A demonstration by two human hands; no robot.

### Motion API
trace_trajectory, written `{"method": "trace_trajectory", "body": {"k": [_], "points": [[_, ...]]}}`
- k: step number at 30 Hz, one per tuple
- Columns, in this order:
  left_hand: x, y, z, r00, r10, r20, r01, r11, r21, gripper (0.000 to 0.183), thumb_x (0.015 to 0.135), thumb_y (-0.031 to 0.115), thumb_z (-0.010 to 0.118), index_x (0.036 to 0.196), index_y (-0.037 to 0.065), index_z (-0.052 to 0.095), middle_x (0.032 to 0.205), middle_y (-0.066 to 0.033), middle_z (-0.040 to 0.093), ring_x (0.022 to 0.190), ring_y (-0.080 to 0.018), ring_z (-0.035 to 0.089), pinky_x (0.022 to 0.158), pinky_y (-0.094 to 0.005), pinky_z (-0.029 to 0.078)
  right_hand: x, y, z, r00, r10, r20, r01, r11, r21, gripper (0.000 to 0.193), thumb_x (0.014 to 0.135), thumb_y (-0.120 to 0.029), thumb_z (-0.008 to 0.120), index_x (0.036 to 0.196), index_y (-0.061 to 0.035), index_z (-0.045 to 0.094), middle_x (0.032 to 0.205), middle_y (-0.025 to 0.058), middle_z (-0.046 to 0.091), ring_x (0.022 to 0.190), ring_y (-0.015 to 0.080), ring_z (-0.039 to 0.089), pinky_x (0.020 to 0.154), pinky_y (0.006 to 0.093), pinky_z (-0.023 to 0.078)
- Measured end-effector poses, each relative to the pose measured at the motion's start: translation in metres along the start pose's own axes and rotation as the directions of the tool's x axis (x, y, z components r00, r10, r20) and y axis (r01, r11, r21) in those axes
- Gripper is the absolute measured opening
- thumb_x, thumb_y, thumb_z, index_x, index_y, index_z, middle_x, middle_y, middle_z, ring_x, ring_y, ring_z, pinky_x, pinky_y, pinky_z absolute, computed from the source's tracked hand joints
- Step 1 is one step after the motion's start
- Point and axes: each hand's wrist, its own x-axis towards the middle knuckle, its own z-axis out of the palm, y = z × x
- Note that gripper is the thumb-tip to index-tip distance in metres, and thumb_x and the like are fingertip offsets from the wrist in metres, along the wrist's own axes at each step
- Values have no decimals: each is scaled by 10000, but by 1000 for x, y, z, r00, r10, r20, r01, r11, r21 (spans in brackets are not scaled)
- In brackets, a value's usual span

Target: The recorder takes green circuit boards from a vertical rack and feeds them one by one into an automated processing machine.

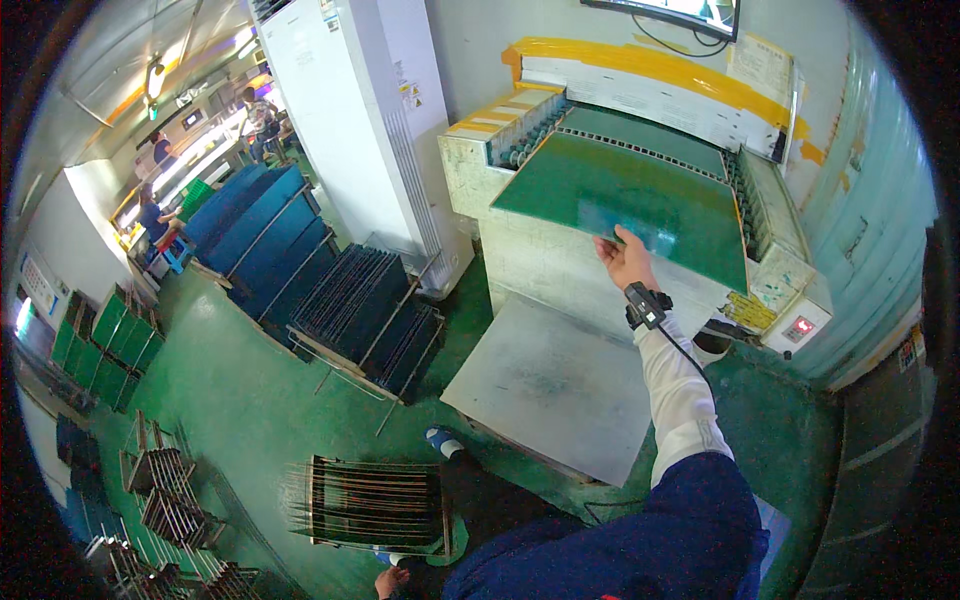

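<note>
A large flat green board [610, 195] lies on the roller conveyor of a machine, its near edge reaching past the front. My right hand [627, 260] is at that edge, thumb on the top side and fingers curled at the rim, closed on it. A black strapped device with a cable sits on my right wrist. My left hand [392, 580] hangs low at the bottom edge of the picture, beside a wire-slotted rack [375, 505] on the floor. Its fingers are only partly seen, and I cannot make out anything in them.
Below the machine [560, 265] is a low platform with a grey sheet [555, 385]. To the left, racks of dark blue boards [260, 240] stand by a white cabinet [350, 120]. Slotted racks [165, 490] stand at the lower left. People [262, 125] are at a lit bench far back.
</note>
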Motion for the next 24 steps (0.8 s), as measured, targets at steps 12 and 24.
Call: {"method": "trace_trajectory", "body": {"k": [12,24], "points": [[-9,17,1,999,-31,-33,27,995,-98,397,696,482,606,887,135,627,765,-115,624,707,-298,587,616,-387,462,4,-3,3,999,-38,31,38,999,3,266,778,-151,590,907,9,421,905,199,525,831,283,541,679,313,468],[-6,9,0,1000,-19,3,19,997,-69,427,689,489,611,905,121,591,791,-125,616,732,-312,575,625,-395,457,31,-2,-3,998,-46,-36,45,999,-13,282,781,-174,581,910,41,451,860,196,543,767,252,551,651,299,479]]}}
